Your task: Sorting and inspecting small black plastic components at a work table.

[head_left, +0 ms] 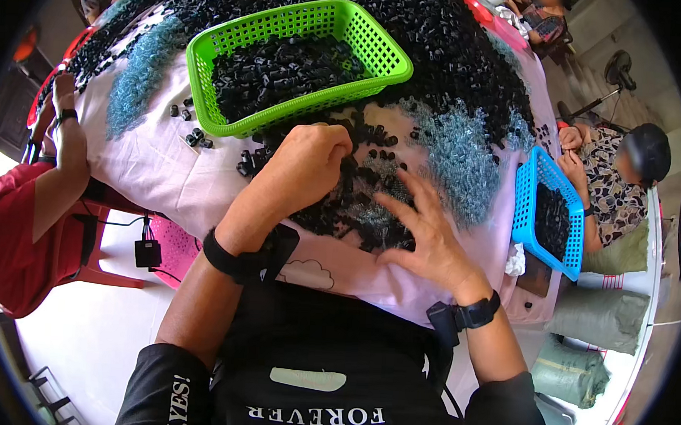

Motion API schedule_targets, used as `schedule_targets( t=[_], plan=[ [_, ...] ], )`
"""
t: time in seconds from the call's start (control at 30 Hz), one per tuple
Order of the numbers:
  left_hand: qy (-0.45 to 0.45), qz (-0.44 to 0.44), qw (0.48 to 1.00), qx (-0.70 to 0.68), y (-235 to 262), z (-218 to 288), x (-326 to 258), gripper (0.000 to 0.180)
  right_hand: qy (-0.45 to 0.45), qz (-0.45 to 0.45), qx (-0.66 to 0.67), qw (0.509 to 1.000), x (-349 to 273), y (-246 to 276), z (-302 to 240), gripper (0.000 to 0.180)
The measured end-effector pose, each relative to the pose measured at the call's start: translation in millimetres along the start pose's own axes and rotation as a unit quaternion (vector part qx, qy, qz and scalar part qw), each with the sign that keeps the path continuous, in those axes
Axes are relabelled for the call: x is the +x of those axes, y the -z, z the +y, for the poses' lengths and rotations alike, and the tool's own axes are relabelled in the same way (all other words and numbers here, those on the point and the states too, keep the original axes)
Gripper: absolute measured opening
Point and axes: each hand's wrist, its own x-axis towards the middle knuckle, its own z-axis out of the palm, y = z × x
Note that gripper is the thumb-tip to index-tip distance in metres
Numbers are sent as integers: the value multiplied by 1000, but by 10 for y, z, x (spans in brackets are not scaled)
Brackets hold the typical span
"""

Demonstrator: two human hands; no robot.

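Note:
My left hand (304, 164) is closed over the near part of the table, its fingers curled inward. Whatever those fingers hold, if anything, is hidden from view. To its right, my right hand (432, 236) is open with fingers spread, beside a loose scatter of small black plastic pieces (317, 211) and small clear ones (375, 214). Just beyond my left hand stands a bright green perforated basket (300, 106), partly filled with black pieces (279, 67). A heap of clear bluish pieces (462, 161) lies past my right fingertips.
A large black pile (456, 57) covers the far table; more clear pieces (140, 75) lie left. A blue basket (572, 251) holds black pieces at right. One person (16, 230) sits left, another (619, 181) right. Sacks (597, 314) stand on the floor below a fan (619, 71).

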Motion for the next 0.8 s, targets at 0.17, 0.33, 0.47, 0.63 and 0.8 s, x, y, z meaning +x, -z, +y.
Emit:
schedule_targets(
  t=[0.17, 0.33, 0.47, 0.63, 0.8],
  plan=[
    [2, 7, 1000, 2, -5, -15, -2, 15, -17, 69, -5, 997, -5, 114, 157, 101],
    [10, 2, 1000, -5, 14, 12, -13, 15, -46, 37, -1, 998, -103, 280, 27, 102],
    [10, -1, 1000, -3, 25, 20, -18, 15, -73, -3, -5, 997, -171, 331, -24, 97],
    [12, -3, 1000, -12, 3, 13, -17, 15, -119, 39, 36, 991, -135, 263, 80, 92],
    [13, -3, 1000, -11, 3, 5, -20, 16, -156, 62, 59, 984, -108, 323, -42, 87]
  ],
)
